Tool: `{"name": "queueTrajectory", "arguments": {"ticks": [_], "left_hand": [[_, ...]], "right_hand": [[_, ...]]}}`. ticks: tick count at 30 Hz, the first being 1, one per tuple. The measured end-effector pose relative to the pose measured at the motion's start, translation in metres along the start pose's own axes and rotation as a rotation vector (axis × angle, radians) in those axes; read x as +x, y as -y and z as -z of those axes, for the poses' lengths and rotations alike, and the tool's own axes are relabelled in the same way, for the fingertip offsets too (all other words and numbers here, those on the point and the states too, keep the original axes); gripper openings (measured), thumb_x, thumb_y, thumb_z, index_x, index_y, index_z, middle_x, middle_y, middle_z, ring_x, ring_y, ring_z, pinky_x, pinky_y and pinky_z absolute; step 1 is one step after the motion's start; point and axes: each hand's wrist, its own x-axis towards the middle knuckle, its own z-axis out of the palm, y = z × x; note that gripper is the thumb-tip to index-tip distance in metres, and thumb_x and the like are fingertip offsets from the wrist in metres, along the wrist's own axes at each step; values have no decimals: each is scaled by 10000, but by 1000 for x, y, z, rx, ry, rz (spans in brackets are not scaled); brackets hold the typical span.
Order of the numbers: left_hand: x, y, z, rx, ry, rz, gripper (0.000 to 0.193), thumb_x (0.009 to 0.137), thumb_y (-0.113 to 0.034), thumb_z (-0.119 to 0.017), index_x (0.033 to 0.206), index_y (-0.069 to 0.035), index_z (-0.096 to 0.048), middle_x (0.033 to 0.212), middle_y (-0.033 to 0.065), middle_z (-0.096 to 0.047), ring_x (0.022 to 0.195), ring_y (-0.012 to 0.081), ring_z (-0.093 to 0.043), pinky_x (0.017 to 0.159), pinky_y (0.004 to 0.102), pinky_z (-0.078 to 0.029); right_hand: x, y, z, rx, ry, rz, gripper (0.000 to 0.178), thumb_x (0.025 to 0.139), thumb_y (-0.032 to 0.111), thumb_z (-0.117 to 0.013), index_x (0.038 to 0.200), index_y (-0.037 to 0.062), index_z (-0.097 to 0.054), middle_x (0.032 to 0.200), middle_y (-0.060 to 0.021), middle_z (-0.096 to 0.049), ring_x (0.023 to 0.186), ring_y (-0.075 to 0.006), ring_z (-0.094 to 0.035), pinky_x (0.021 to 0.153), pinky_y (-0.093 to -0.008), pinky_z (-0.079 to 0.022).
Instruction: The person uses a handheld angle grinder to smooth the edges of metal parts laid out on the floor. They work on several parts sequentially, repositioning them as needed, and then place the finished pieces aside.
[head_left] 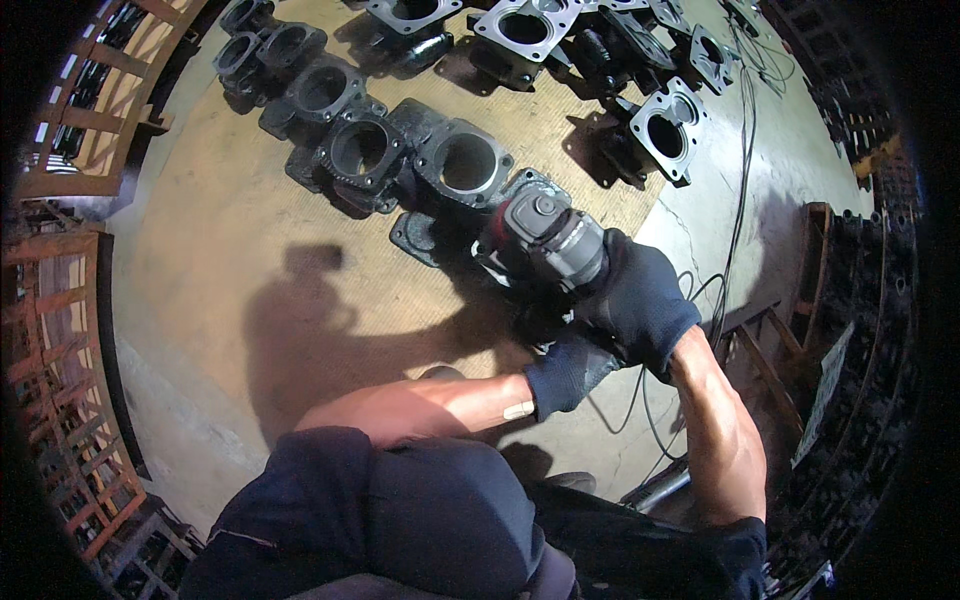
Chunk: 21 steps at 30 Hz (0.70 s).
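In my right hand, gloved in dark blue, is an angle grinder; the fingers wrap round its body behind the grey head. The grinder's head sits over a rough cast-metal flange at the near end of a row of castings; its disc is hidden, so contact cannot be seen. Beneath the right hand, my left hand, in a matching glove, is closed, with its fingertips and whatever they hold hidden. Just beyond the grinder stands a dark casting with a large round bore.
More bored castings run away to the far left on a tan board. Machined castings with bright flanges stand at the far right. Cables trail over the floor on the right. Wooden crates line the left, dark racks the right.
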Motion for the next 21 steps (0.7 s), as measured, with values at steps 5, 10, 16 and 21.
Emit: {"name": "queueTrajectory", "arguments": {"ticks": [5,10,16,21], "left_hand": [[0,35,-13,802,450,-99,436,1095,-203,-406,1495,-41,-342,1471,117,-460,1371,224,-461,1188,365,-380],[-6,46,-40,1203,82,-274,443,1099,-199,-387,1503,-28,-327,1479,137,-448,1380,254,-454,1182,400,-392],[-53,62,-85,-56,-234,-178,448,1087,-191,-428,1501,-44,-345,1442,132,-461,1325,163,-472,1151,288,-375],[-54,56,-48,-127,-194,-100,425,1081,-170,-432,1468,-2,-376,1406,135,-487,1280,146,-503,1127,261,-396]], "right_hand": [[-19,-17,6,35,-77,-103,459,684,270,-767,1050,22,-645,911,-261,-717,925,-448,-697,834,-458,-554],[-10,-14,7,28,-80,-76,453,699,281,-765,1052,22,-649,909,-256,-717,918,-444,-696,827,-458,-554],[-12,14,-10,-11,-44,48,508,627,270,-829,1035,20,-660,875,-222,-726,852,-403,-721,784,-428,-573],[-31,16,-12,-110,110,49,511,617,253,-821,1040,14,-664,904,-238,-723,863,-411,-718,800,-428,-584]]}}
